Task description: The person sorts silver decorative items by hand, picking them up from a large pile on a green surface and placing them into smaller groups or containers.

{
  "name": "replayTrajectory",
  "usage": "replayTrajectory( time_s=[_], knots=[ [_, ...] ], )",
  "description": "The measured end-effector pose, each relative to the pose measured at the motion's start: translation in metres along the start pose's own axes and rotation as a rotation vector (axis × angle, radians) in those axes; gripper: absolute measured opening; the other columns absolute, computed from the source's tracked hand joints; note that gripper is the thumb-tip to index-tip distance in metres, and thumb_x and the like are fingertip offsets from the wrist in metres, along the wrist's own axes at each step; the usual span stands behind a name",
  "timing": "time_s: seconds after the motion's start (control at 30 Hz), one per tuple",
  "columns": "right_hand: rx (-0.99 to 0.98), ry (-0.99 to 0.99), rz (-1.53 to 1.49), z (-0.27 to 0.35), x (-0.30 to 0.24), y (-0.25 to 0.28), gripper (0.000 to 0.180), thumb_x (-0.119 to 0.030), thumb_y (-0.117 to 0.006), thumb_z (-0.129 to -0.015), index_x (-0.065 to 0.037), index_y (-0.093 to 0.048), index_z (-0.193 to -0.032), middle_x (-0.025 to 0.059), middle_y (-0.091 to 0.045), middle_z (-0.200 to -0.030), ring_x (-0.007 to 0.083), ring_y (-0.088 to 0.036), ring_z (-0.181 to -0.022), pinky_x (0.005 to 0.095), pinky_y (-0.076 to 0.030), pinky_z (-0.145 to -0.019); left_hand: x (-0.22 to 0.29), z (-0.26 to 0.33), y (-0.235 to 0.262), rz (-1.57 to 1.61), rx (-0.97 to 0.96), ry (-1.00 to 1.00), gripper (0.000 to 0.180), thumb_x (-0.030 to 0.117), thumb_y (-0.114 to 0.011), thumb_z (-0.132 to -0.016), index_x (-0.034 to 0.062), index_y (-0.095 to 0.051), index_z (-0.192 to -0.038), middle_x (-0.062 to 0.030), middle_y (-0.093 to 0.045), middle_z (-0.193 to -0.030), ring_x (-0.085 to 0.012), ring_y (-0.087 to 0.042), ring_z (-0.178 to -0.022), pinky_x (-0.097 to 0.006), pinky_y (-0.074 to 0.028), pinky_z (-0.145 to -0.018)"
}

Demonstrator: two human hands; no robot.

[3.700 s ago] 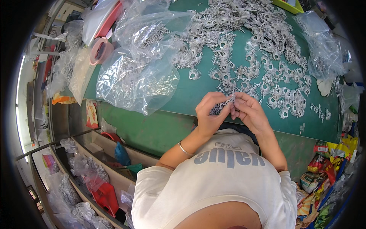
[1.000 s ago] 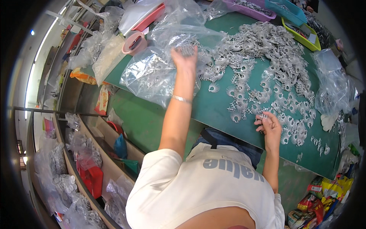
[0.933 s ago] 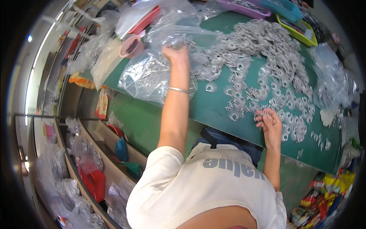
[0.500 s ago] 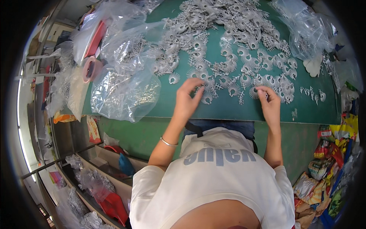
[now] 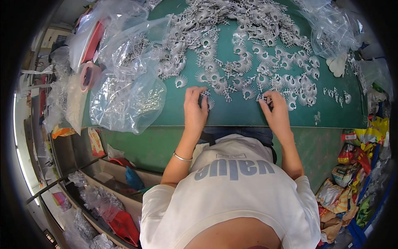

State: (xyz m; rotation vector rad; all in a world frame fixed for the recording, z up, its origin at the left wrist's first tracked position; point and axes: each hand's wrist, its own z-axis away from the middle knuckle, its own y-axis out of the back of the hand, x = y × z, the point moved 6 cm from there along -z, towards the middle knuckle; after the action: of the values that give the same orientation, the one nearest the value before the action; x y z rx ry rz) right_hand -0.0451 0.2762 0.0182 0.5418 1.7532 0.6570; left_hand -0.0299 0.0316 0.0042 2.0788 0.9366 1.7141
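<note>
At frame centre, a person's left hand [image 5: 194, 109] and right hand [image 5: 277, 111] pinch small grey pieces [image 5: 262, 98] over a green table [image 5: 234, 117].

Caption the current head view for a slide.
Left hand and right hand beside small grey parts on a green table, clear plastic bag at left.
</note>
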Motion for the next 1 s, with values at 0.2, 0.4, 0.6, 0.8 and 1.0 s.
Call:
replayTrajectory(
  time_s=[0.2, 0.4, 0.6, 0.8, 1.0],
  knots=[
    [-0.061, -0.496, -1.188, -0.002, 0.03, 0.002, 0.011, -0.015, -0.055, -0.089, -0.005, -0.052, -0.092, 0.0018, -0.048, -0.076, 0.01, -0.045, -0.062, 0.0202, -0.036, -0.054, -0.005, -0.004, 0.006, 0.089, 0.019, 0.057, 0.016, -0.005, -0.064, -0.073, 0.0001, -0.063, -0.088, -0.0078, -0.062, -0.087, -0.0157, -0.057, -0.075, -0.024, -0.045, -0.07],
    [-0.17, -0.589, -1.237, 0.001, 0.028, -0.004, 0.013, -0.012, -0.053, -0.089, -0.001, -0.052, -0.096, 0.0101, -0.059, -0.083, 0.0175, -0.056, -0.069, 0.0268, -0.041, -0.054, -0.018, -0.007, 0.007, 0.325, 0.128, 0.12, 0.013, -0.004, -0.063, -0.075, -0.0015, -0.06, -0.087, -0.0087, -0.065, -0.086, -0.0163, -0.06, -0.078, -0.025, -0.047, -0.072],
    [-0.106, -0.024, 0.107, 0.0, -0.015, -0.014, 0.02, -0.01, -0.06, -0.081, 0.0, -0.053, -0.096, 0.0164, -0.059, -0.087, 0.0323, -0.058, -0.068, 0.0395, -0.045, -0.057, 0.001, -0.012, -0.009, 0.719, -0.015, 0.341, 0.009, -0.004, -0.061, -0.08, -0.0038, -0.059, -0.088, -0.0083, -0.063, -0.081, -0.0137, -0.06, -0.077, -0.022, -0.049, -0.068],
    [-0.208, -0.138, -0.136, 0.002, 0.009, -0.023, 0.016, -0.009, -0.058, -0.083, -0.002, -0.049, -0.094, 0.0129, -0.061, -0.088, 0.0278, -0.059, -0.064, 0.0344, -0.045, -0.051, 0.003, -0.005, -0.026, 0.987, -0.117, 0.42, 0.011, -0.007, -0.058, -0.081, -0.0046, -0.056, -0.092, -0.0077, -0.058, -0.085, -0.012, -0.059, -0.072, -0.022, -0.051, -0.065],
    [-0.16, -0.546, -1.537, -0.005, 0.02, -0.015, 0.016, -0.006, -0.051, -0.086, -0.002, -0.048, -0.101, 0.0094, -0.056, -0.094, 0.0139, -0.053, -0.065, 0.0218, -0.033, -0.04, 0.018, 0.001, -0.03, 0.611, -0.216, 0.218, 0.021, -0.014, -0.053, -0.077, -0.0014, -0.054, -0.094, -0.006, -0.051, -0.094, -0.0106, -0.053, -0.076, -0.021, -0.047, -0.059]
  ],
)
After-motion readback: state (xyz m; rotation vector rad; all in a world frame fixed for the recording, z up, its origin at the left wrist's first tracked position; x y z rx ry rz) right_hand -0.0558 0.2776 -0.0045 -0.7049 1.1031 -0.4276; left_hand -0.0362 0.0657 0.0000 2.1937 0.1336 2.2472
